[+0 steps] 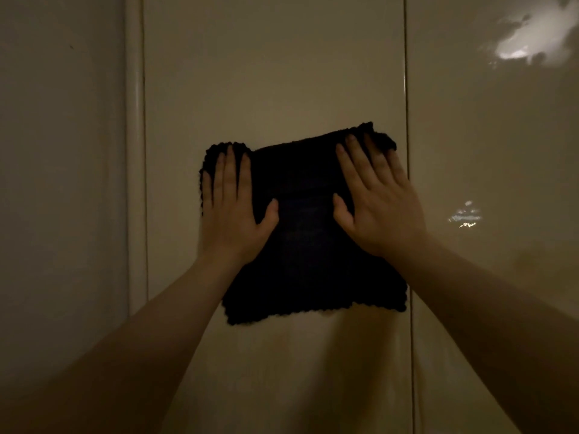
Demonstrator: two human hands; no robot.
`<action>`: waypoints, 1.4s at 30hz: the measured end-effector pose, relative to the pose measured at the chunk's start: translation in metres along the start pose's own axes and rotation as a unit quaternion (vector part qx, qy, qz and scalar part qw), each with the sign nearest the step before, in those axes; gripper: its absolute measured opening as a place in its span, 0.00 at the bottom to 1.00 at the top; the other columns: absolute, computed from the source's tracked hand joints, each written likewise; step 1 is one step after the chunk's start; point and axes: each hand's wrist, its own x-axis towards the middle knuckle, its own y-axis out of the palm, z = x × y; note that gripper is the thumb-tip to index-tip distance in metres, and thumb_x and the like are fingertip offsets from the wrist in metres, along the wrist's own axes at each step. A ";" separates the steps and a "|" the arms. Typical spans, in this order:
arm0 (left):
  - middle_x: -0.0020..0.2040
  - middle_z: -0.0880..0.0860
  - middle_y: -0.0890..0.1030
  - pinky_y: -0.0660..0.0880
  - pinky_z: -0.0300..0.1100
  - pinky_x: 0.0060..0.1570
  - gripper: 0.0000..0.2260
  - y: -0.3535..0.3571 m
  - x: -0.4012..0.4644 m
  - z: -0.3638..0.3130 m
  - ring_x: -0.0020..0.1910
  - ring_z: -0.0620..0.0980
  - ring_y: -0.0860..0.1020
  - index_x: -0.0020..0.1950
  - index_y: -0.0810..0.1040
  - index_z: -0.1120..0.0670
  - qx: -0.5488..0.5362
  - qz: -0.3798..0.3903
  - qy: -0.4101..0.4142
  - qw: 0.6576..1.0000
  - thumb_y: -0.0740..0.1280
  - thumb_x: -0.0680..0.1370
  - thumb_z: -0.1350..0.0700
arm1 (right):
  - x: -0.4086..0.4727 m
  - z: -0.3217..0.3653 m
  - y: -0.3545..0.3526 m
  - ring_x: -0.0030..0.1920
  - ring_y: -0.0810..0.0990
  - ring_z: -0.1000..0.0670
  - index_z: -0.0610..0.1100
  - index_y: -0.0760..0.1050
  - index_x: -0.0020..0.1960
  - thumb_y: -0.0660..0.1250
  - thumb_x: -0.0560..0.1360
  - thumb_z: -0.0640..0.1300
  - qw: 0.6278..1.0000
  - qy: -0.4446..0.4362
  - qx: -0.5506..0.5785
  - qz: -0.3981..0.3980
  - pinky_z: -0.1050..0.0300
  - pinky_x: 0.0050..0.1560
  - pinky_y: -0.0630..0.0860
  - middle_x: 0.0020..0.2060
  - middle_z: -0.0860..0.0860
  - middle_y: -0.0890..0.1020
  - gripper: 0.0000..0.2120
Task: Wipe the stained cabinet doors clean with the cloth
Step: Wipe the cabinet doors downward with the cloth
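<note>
Black cloth lies spread flat against the middle cabinet door, pinned there by both palms. The left hand covers its upper left part, the fingers straight and slightly fanned, tips near the bunched top edge, thumb angled inward. The right hand covers the upper right part, its fingers also extended, with the outer ones reaching the top right corner where the fabric rucks up over them. Neither hand is curled into a grip; both simply press flat, open, with the cloth between skin and panel. The cloth's lower half hangs below the wrists, its bottom edge loose against the door.

As for progress, the light is too dim to pick out stains on any panel. The door looks glossy and even above the cloth, with faint duller patches below it that could be shadow or residue; I cannot tell which. A second door to the right, past the narrow seam, shows only bright reflections and no sign of contact. My reading is that wiping is under way on the middle door, with its lower stretch and the right door likely left to do.
</note>
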 end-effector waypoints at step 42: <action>0.80 0.56 0.45 0.42 0.56 0.76 0.36 0.010 0.010 -0.149 0.78 0.52 0.43 0.79 0.44 0.56 -0.006 0.022 0.053 0.998 0.47 0.78 0.36 | -0.068 -0.140 -0.023 0.77 0.55 0.42 0.42 0.53 0.78 0.51 0.78 0.56 0.999 0.017 -0.031 0.014 0.44 0.76 0.49 0.77 0.44 0.56 0.33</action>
